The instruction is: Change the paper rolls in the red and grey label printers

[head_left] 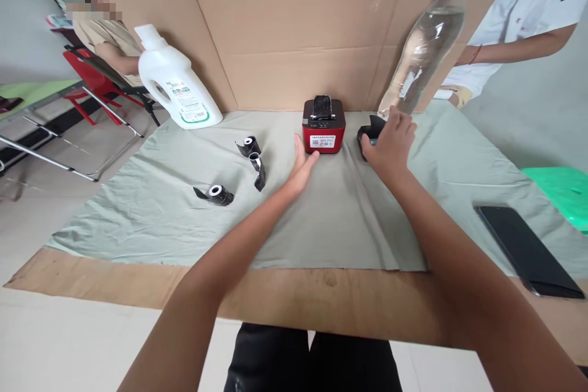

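A small red and black box (324,142) was set on the grey-green cloth (312,226), close to the cardboard wall (294,30). A black strip (322,107) was seen sticking up from its top. The left hand (302,168) was held at the box's near left corner, with its fingers stretched out and its thumb spread away from them. Nothing was gripped by it; whether the box was touched could not be told. The right hand (392,144) was bent over a black piece (361,131), just right of the box. Its thumb was put against the piece, but the rest was hidden by the hand, so how tightly it was held could not be told.

Three black rolls (223,196) were scattered on the left of the cloth. A white jug (179,86) and a clear bottle (427,43) were stood at the back. A black phone (528,251) was laid at the right.
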A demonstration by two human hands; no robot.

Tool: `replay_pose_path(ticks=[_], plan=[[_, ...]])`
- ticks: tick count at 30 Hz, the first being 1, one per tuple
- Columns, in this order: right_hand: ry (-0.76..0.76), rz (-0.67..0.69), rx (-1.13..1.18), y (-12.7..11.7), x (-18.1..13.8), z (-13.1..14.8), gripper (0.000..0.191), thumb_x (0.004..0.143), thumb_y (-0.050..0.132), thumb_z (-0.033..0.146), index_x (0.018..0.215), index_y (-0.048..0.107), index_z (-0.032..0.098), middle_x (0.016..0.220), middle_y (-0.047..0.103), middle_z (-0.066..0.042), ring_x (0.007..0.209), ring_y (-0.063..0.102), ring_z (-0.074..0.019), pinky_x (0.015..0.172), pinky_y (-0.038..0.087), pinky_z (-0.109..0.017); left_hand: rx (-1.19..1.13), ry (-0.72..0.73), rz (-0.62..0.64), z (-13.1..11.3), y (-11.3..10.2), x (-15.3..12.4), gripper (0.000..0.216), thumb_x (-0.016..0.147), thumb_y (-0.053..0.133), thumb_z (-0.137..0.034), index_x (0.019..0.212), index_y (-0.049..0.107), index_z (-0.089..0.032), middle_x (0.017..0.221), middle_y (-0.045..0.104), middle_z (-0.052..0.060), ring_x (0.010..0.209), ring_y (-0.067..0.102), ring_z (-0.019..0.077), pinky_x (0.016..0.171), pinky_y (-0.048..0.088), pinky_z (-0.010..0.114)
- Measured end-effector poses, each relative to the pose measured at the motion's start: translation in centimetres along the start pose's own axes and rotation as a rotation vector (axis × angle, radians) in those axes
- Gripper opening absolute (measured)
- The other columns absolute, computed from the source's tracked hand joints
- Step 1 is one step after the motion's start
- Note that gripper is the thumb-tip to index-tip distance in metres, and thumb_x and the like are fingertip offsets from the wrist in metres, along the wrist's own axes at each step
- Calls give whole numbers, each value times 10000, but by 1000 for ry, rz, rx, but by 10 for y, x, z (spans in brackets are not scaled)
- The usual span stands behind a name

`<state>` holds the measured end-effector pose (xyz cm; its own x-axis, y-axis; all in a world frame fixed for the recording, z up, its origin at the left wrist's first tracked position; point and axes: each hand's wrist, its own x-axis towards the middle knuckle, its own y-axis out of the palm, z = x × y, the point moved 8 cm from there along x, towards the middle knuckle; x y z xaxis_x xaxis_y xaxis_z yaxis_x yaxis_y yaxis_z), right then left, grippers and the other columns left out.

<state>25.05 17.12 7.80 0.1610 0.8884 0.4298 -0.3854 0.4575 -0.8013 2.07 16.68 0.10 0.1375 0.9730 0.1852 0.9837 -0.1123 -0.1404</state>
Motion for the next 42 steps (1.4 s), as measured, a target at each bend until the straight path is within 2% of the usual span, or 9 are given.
replay_pose_path(ticks=[3,6,9,14,18,23,26,31,42], plan=[[174,89,-70,13,-9,-33,1087,802,719,496,1646,186,66,1510,407,-331,1401,414,-516,1123,370,-674,57,1,117,-7,15,-48,932,983,565,-535,1709,13,-343,1813,-109,-44,1681,-137,201,1382,-24,404],[323,159,-22,30,-7,-51,1163,743,770,481,1649,171,65,1500,417,-320,1402,455,-480,1144,399,-589,101,47,205,-19,25,-74,944,964,607,-480,1712,45,-354,1813,-92,-29,1690,-85,222,1386,11,446],[416,139,25,29,-10,-52,1170,730,787,456,1634,191,14,1490,428,-333,1406,472,-459,1181,377,-528,142,70,211,-22,26,-82,908,947,619,-422,1710,135,-336,1817,-12,1,1697,-1,246,1388,55,470],[339,15,120,2,-56,-24,1096,714,779,448,1598,276,41,1439,457,-294,1365,479,-445,1180,364,-538,275,96,266,-18,32,-80,840,925,636,-419,1677,308,-243,1779,242,91,1675,192,294,1384,85,492],[226,-86,209,-10,-120,12,1079,649,804,468,1555,344,106,1326,500,-215,1283,501,-424,1124,413,-559,316,112,286,-20,31,-80,827,928,617,-395,1673,322,-191,1755,298,114,1651,275,296,1378,149,490],[211,-61,175,-2,-173,45,1000,662,819,447,1496,418,70,1227,531,-194,1183,535,-379,1105,431,-532,455,111,259,-23,22,-90,729,902,513,-195,1626,436,-173,1725,376,70,1679,171,279,1381,142,507],[231,-47,148,2,-181,46,961,657,835,433,1470,449,94,1220,539,-189,1160,542,-374,1076,446,-535,601,73,284,-22,22,-102,730,905,494,-163,1630,433,-216,1716,393,48,1678,173,292,1371,89,587],[208,-47,137,4,-182,44,955,672,828,419,1482,436,100,1244,543,-194,1185,541,-374,1087,437,-531,716,57,275,-23,24,-119,702,932,466,-135,1628,435,-227,1691,437,63,1654,266,266,1366,108,591],[147,-53,155,14,-177,39,1005,659,845,474,1481,425,77,1264,534,-207,1194,522,-392,1109,418,-555,794,28,245,-21,26,-118,648,951,411,-105,1578,510,-236,1642,512,46,1605,387,229,1372,133,580]])
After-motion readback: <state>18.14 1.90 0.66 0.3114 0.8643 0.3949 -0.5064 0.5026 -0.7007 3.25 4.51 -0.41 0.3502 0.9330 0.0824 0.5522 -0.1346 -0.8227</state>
